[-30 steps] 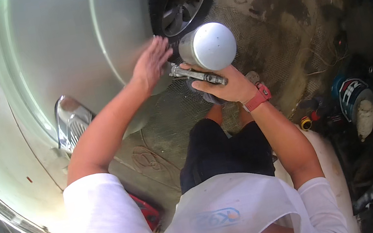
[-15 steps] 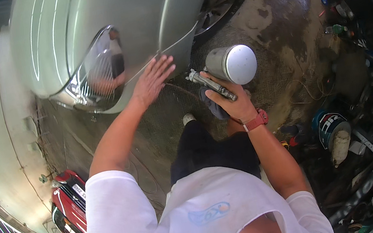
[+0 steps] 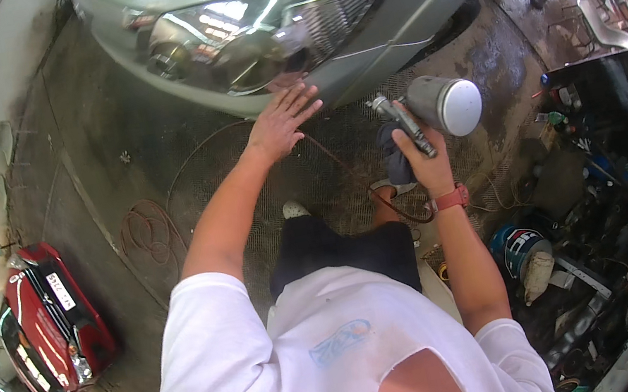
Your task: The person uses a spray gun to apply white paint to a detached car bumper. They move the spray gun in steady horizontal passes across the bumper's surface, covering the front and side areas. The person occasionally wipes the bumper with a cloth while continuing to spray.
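Note:
My left hand (image 3: pixel 283 123) is open, palm down with the fingers apart, at the silver car bumper (image 3: pixel 349 85) just under the headlight (image 3: pixel 253 43). Whether the fingertips touch the bumper I cannot tell. In my right hand (image 3: pixel 430 160) is a metal spray gun (image 3: pixel 414 132), its nozzle end toward the car. A silver paint cup (image 3: pixel 432 101) with a pale round end sits on the gun. Dark cloth (image 3: pixel 396 158) shows beside the gun; whether the hand holds it is hidden. A reddish hose (image 3: pixel 396 209) loops below my right wrist.
Coiled hose (image 3: pixel 148 229) lies on the floor at left, near a red car (image 3: pixel 59 321). To my right are a teal bucket (image 3: pixel 508 246) and a dark clutter of tools and parts (image 3: pixel 587 265). A chair (image 3: pixel 604 23) stands at far right.
My view has swung toward the car's front, so the headlight appears larger and the wheel has left the picture. Both hands have shifted along the car; the right still grips the spray gun.

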`<state>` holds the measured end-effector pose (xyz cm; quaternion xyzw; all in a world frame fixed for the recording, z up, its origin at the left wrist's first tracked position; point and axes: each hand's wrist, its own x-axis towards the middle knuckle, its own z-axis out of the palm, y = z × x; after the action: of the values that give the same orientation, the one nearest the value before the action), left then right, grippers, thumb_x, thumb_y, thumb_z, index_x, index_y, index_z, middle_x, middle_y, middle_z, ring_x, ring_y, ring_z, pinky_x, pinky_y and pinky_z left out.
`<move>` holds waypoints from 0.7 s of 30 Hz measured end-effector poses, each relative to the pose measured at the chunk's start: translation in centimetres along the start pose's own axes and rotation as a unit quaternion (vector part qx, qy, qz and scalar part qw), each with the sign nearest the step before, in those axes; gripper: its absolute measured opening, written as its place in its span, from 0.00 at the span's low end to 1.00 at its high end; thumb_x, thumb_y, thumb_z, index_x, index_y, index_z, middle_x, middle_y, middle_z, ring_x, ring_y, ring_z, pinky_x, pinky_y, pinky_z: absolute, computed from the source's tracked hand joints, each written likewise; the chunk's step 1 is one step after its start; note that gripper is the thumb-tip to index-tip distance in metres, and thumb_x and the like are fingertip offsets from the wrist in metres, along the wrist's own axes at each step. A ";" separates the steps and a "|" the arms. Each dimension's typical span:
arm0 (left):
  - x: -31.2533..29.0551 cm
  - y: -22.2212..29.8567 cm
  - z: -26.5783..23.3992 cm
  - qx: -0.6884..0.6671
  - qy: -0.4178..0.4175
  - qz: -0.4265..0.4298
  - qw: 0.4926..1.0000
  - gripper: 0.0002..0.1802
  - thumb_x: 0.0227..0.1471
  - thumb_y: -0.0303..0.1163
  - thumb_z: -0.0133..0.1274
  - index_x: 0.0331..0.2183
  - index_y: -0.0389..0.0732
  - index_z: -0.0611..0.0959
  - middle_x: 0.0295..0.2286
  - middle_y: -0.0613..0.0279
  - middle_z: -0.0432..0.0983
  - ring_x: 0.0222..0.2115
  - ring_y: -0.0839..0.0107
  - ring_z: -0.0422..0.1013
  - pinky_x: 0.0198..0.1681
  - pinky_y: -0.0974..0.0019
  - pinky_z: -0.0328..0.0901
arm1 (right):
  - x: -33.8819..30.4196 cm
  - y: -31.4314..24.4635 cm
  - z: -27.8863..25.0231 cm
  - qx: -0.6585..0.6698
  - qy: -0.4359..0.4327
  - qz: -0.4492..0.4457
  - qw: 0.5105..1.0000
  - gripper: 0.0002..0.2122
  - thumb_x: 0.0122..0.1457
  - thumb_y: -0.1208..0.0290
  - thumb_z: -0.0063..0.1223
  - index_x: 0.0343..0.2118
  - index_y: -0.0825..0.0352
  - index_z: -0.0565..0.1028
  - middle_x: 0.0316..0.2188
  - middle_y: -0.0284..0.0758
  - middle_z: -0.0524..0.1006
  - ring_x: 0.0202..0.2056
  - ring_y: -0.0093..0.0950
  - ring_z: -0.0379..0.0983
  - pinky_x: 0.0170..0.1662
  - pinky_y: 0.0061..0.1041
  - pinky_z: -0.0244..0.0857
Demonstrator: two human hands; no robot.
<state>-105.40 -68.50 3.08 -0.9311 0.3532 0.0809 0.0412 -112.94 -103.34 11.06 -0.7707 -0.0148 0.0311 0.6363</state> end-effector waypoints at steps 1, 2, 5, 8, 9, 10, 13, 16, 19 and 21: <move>-2.5 0.6 0.2 -0.031 0.006 -0.057 0.998 0.52 0.63 0.52 0.63 0.78 0.52 0.56 0.79 0.55 0.40 0.79 0.48 0.37 0.80 0.41 0.42 | -0.5 -0.2 1.0 -0.008 0.006 -0.003 1.000 0.23 0.70 0.67 0.65 0.66 0.68 0.78 0.63 0.42 0.81 0.65 0.33 0.75 0.70 0.34 0.63; -5.2 0.9 0.2 -0.061 0.011 -0.113 0.992 0.53 0.63 0.53 0.63 0.78 0.51 0.56 0.79 0.50 0.39 0.79 0.44 0.37 0.80 0.39 0.43 | -1.1 -1.2 2.6 -0.015 0.012 -0.006 1.000 0.23 0.70 0.67 0.65 0.66 0.69 0.78 0.63 0.43 0.82 0.65 0.33 0.75 0.70 0.34 0.63; -15.2 1.6 6.7 -0.208 0.088 -0.353 0.908 0.55 0.63 0.54 0.63 0.78 0.47 0.55 0.78 0.36 0.35 0.78 0.31 0.35 0.77 0.35 0.46 | -2.0 -3.0 8.4 -0.060 0.046 -0.028 0.997 0.24 0.70 0.68 0.64 0.66 0.70 0.77 0.62 0.43 0.82 0.63 0.33 0.77 0.69 0.33 0.64; -26.1 3.7 12.7 -0.347 -0.005 -0.463 0.816 0.54 0.66 0.56 0.60 0.79 0.45 0.53 0.78 0.33 0.29 0.77 0.29 0.32 0.78 0.36 0.44 | -2.2 -3.6 14.5 -0.075 0.047 -0.027 0.996 0.24 0.70 0.68 0.65 0.66 0.69 0.78 0.61 0.44 0.82 0.64 0.32 0.76 0.68 0.33 0.64; -29.6 4.9 13.6 -0.406 -0.060 -0.489 0.769 0.53 0.68 0.57 0.57 0.79 0.44 0.52 0.78 0.35 0.27 0.78 0.30 0.30 0.79 0.36 0.42 | -2.5 -4.3 16.7 -0.058 0.036 -0.011 0.998 0.24 0.70 0.68 0.66 0.66 0.69 0.78 0.61 0.44 0.82 0.64 0.32 0.76 0.68 0.33 0.65; -32.9 5.9 14.6 -0.426 -0.111 -0.518 0.733 0.53 0.68 0.58 0.56 0.79 0.44 0.52 0.78 0.34 0.28 0.78 0.31 0.32 0.79 0.37 0.43 | -2.7 -4.7 19.0 -0.040 0.026 0.005 0.999 0.24 0.69 0.67 0.66 0.66 0.69 0.78 0.61 0.45 0.83 0.63 0.32 0.77 0.68 0.33 0.65; -42.3 8.6 19.2 -0.492 -0.199 -0.599 0.600 0.51 0.70 0.61 0.53 0.78 0.42 0.56 0.78 0.36 0.37 0.78 0.38 0.39 0.79 0.40 0.47 | -2.4 -4.6 24.8 -0.089 -0.026 -0.079 0.993 0.24 0.69 0.66 0.67 0.65 0.67 0.79 0.55 0.37 0.86 0.53 0.24 0.79 0.62 0.28 0.69; -49.9 11.6 25.3 -0.555 -0.172 -0.670 0.461 0.48 0.70 0.62 0.51 0.74 0.36 0.64 0.75 0.40 0.54 0.76 0.44 0.52 0.77 0.44 0.52 | -2.3 -7.2 28.1 -0.004 -0.150 0.012 0.989 0.24 0.68 0.64 0.68 0.65 0.67 0.79 0.51 0.34 0.86 0.48 0.20 0.77 0.57 0.26 0.71; -51.4 13.7 24.8 -0.539 -0.211 -0.661 0.477 0.46 0.71 0.61 0.50 0.72 0.33 0.69 0.72 0.43 0.63 0.74 0.47 0.59 0.75 0.45 0.56 | -2.4 -6.4 27.5 -0.080 -0.150 0.121 0.978 0.26 0.67 0.61 0.69 0.65 0.66 0.80 0.46 0.34 0.87 0.44 0.20 0.76 0.54 0.26 0.71; -52.8 15.2 26.9 -0.528 -0.177 -0.660 0.504 0.45 0.71 0.60 0.49 0.71 0.32 0.70 0.70 0.42 0.67 0.72 0.47 0.63 0.74 0.45 0.57 | -2.5 -4.9 27.3 -0.119 -0.136 0.039 0.983 0.26 0.69 0.61 0.68 0.66 0.65 0.79 0.49 0.41 0.88 0.48 0.27 0.81 0.57 0.30 0.72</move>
<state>-157.70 -41.84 -14.21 -0.7100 -0.4864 0.3647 -0.3552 -117.19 -75.81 10.75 -0.8296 -0.0747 0.1581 0.5303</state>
